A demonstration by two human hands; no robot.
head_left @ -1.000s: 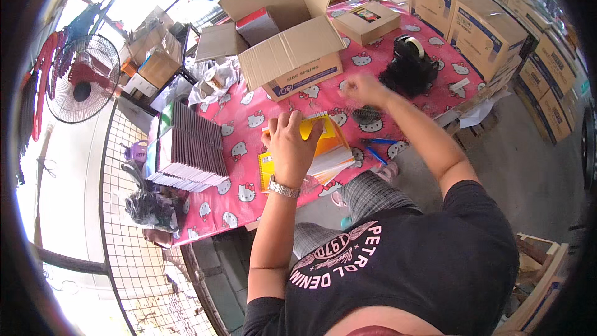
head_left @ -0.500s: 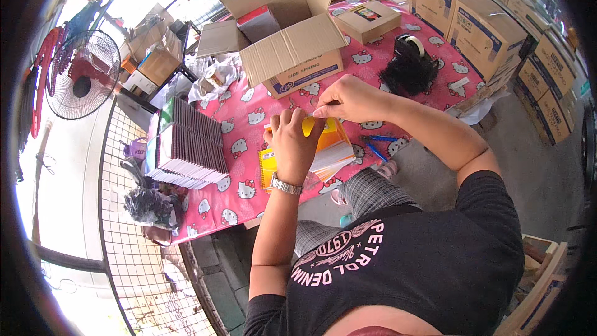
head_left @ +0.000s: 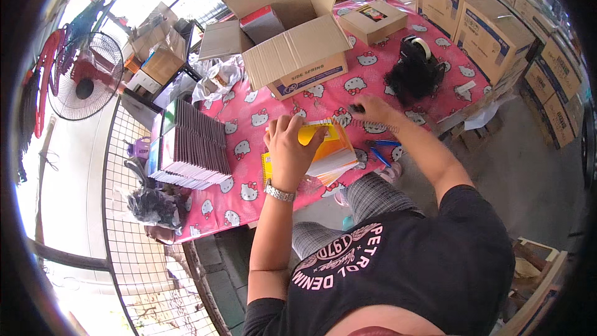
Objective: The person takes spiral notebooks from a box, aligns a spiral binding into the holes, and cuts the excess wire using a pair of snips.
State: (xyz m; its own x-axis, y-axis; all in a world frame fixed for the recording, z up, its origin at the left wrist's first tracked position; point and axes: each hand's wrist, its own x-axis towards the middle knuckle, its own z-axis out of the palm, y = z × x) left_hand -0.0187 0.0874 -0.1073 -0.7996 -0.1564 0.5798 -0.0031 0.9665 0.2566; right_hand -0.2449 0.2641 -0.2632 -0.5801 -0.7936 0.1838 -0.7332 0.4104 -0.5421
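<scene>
My left hand (head_left: 290, 143) grips a yellow spiral notebook (head_left: 317, 134) on the table, its thumb and fingers over the cover. White and orange-edged pages fan out on the notebook's near side. A thin wire coil (head_left: 373, 126) stretches from the notebook's far right edge to below my right wrist. My right hand (head_left: 372, 112) is closed just right of the notebook, with a small dark thing (head_left: 357, 109) at its fingertips; its kind is unclear. Blue-handled pliers (head_left: 380, 150) lie to the right of the notebook.
A tall stack of notebooks (head_left: 193, 146) stands at the left. Behind my hands is an open carton (head_left: 311, 74). A flat cardboard box (head_left: 373, 22), a black bristly heap (head_left: 413, 74) and a tape roll (head_left: 421, 48) lie further right. Closed cartons (head_left: 491, 34) line the right side.
My right hand has moved right, away from the notebook's edge and my left hand. The stretched coil now shows between them. My left hand stays on the notebook.
</scene>
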